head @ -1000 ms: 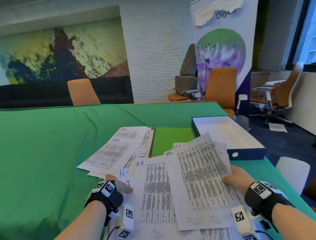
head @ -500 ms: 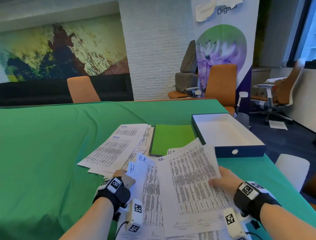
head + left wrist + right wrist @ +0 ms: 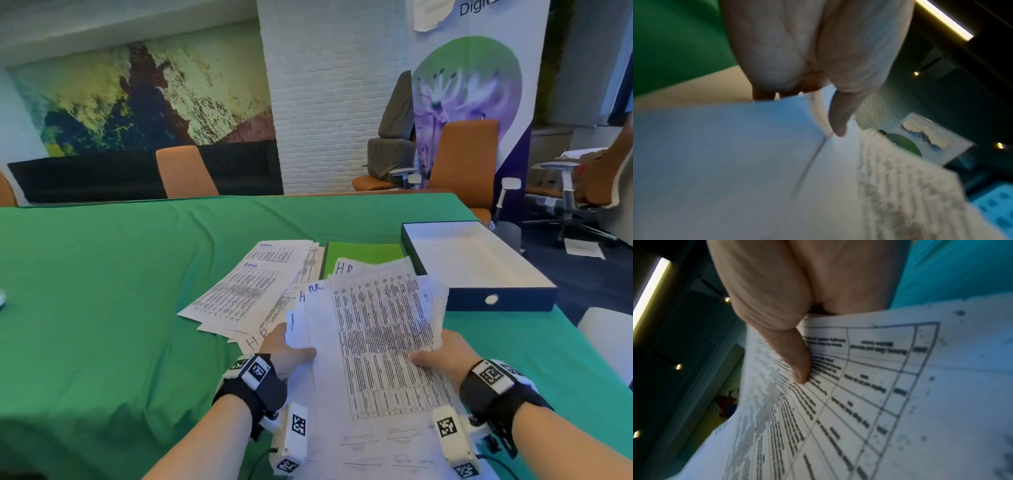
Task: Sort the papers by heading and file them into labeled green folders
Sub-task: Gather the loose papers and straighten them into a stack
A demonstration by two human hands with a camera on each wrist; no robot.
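I hold a loose stack of printed H.R. papers [image 3: 373,339] lifted off the green table. My left hand [image 3: 291,353] pinches its left edge, thumb on top; the left wrist view shows that thumb lying on the white sheets [image 3: 756,162]. My right hand [image 3: 438,356] pinches the right edge, and its thumb presses on the printed table [image 3: 859,394]. Behind the stack lies a green folder [image 3: 363,255]. To the left, a fanned pile of Admin papers [image 3: 253,284] rests on the cloth, and one H.R. sheet [image 3: 255,341] lies near my left wrist.
An open dark-blue box with a white inside [image 3: 479,270] stands at the table's right edge, just beyond the stack. The green tablecloth [image 3: 102,291] stretches far to the left. Orange chairs [image 3: 185,173] and a banner [image 3: 472,85] stand behind the table.
Both hands have drawn together, gathering the spread H.R. sheets into one narrower stack and raising it. The Admin pile and the folder have stayed where they were.
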